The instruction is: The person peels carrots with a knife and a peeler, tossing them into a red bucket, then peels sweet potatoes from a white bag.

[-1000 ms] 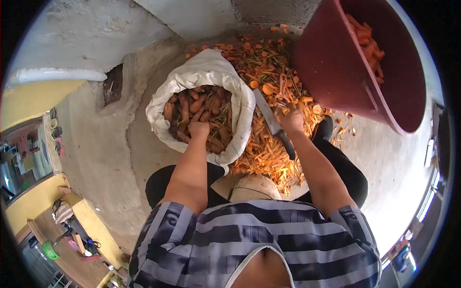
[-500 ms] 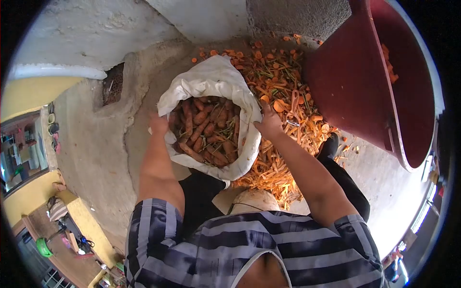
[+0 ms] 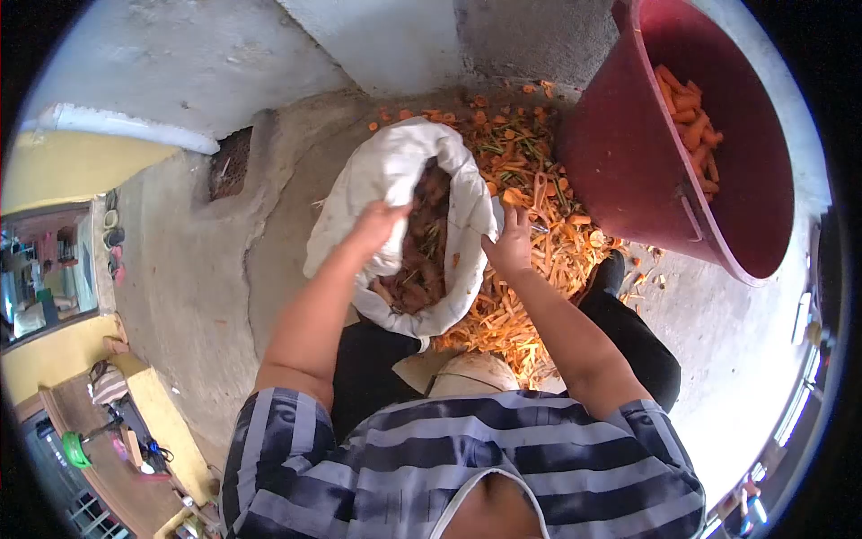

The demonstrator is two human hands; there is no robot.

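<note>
A white sack (image 3: pixel 346 211) with its rim rolled down stands in front of me, holding unpeeled carrots (image 3: pixel 422 256). My left hand (image 3: pixel 379 229) is closed on the sack's left rim, which is folded inward over part of the carrots. At the sack's right edge, my right hand (image 3: pixel 512 242) has its fingers spread and rests against or just beside the cloth. Just beyond its fingers, a peeler (image 3: pixel 540 193) lies on a heap of orange peels and carrot slices (image 3: pixel 512 314).
A large dark red tub (image 3: pixel 620 144), tilted toward me, holds peeled carrots (image 3: pixel 691 126) at the upper right. A wall (image 3: pixel 197 63) runs behind the sack. At the far left stands a wooden table (image 3: pixel 126 467) with a green object.
My left hand has moved right, pulling the sack's left rim inward over the carrots. My right hand has shifted slightly down. The view has shifted, showing more of the tub's inside.
</note>
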